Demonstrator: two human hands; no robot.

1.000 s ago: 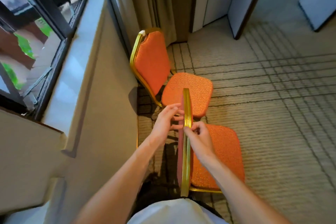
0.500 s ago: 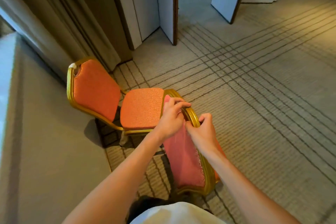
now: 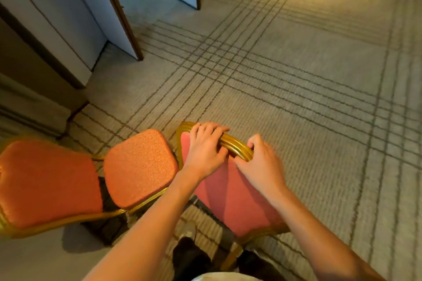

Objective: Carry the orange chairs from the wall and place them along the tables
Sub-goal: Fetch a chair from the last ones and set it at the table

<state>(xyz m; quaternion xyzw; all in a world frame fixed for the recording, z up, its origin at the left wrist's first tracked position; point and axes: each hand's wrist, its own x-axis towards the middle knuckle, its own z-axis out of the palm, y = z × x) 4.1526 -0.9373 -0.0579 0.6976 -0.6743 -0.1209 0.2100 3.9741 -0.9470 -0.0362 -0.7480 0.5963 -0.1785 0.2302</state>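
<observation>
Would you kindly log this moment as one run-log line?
step: pickup | left hand: grips chair's top rail | right hand: grips same rail | other orange chair: at left | tables: not in view

chair frame [image 3: 235, 147]: glossy gilt metal | seat [image 3: 139, 167]: coarse orange cloth | carpet [image 3: 296, 89]: ribbed

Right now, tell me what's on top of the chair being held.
The left hand and right hand grip the gold top rail of the backrest. The seat beyond is covered.

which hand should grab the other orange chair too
Probably left: the left hand grips the held chair's gold top rail next to the other chair; the right hand is on the far side.
</observation>
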